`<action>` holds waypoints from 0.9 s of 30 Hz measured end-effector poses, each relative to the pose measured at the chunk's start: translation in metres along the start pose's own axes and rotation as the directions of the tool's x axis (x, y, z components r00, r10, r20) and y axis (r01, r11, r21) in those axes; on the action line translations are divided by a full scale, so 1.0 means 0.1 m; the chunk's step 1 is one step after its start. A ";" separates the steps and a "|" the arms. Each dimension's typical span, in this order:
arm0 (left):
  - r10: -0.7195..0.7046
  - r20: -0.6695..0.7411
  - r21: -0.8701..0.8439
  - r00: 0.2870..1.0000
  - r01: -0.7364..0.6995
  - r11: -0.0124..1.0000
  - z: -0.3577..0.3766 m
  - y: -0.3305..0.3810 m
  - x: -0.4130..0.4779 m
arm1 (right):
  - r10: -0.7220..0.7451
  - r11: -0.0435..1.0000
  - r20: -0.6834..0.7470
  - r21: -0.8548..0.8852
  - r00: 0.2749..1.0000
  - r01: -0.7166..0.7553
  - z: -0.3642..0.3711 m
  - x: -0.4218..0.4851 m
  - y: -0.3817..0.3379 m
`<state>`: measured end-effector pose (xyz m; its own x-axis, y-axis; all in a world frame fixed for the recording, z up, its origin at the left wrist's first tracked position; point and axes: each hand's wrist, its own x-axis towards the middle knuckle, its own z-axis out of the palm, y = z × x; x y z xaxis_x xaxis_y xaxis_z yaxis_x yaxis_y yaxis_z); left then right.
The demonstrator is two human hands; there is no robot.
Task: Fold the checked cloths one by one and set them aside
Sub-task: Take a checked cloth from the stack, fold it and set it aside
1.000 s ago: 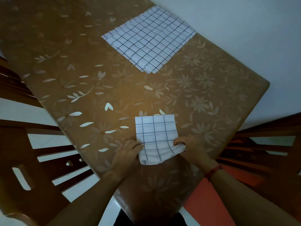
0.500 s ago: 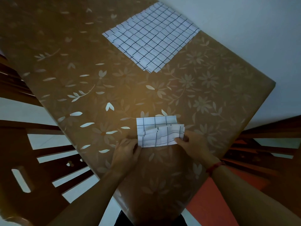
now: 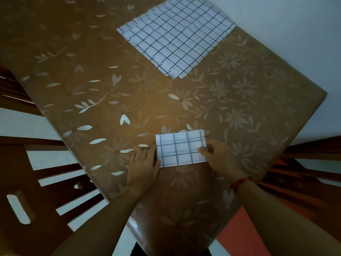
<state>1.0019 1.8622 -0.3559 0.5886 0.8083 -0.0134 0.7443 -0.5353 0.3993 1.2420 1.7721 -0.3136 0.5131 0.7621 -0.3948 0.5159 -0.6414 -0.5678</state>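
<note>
Folded checked cloth (image 3: pixel 181 148) flat, long axis left to right

- Stack of checked cloths (image 3: pixel 177 37): the far corner is cut off by the top edge, and the number of layers cannot be told.
- Folded cloth (image 3: pixel 181 149): the inner layers are hidden beneath the top panel.
- Right hand (image 3: pixel 219 156): the fingertips are hidden at the cloth's right end, and only the thumb is seen on top.
- Table (image 3: pixel 239 111): the near corner is cut off by the bottom edge.
</note>
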 end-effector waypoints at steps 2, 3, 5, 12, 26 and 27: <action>0.021 -0.008 0.034 1.000 -0.020 0.999 -0.01 -0.01 0.02 | -0.002 1.000 -0.004 -0.019 1.000 0.002 0.01 0.01 0.00; 0.043 -0.015 0.046 0.999 -0.042 0.998 -0.03 -0.01 0.03 | -0.004 1.000 -0.005 -0.027 1.000 0.004 0.01 0.02 0.00; 0.116 -0.004 0.081 0.993 -0.115 0.990 -0.05 -0.01 0.06 | 0.000 0.999 -0.013 -0.039 1.000 0.000 0.03 0.04 0.02; 0.244 0.217 0.208 0.945 -0.289 0.934 -0.01 -0.12 0.17 | -0.161 0.971 -0.199 -0.207 0.967 0.120 0.13 0.04 -0.03; 0.303 0.209 0.266 0.930 -0.352 0.897 0.05 -0.19 0.19 | -0.541 0.598 0.251 -0.556 0.803 0.577 0.91 0.07 -0.38; 0.303 0.211 0.266 0.929 -0.353 0.897 0.04 -0.19 0.20 | -0.533 0.600 0.254 -0.558 0.807 0.573 0.90 0.08 -0.37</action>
<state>1.0006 1.8873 -0.3673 0.8390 0.5375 -0.0846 0.5441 -0.8306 0.1189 1.1654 1.8092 -0.3607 -0.0356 0.9793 -0.1994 0.9865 0.0025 -0.1637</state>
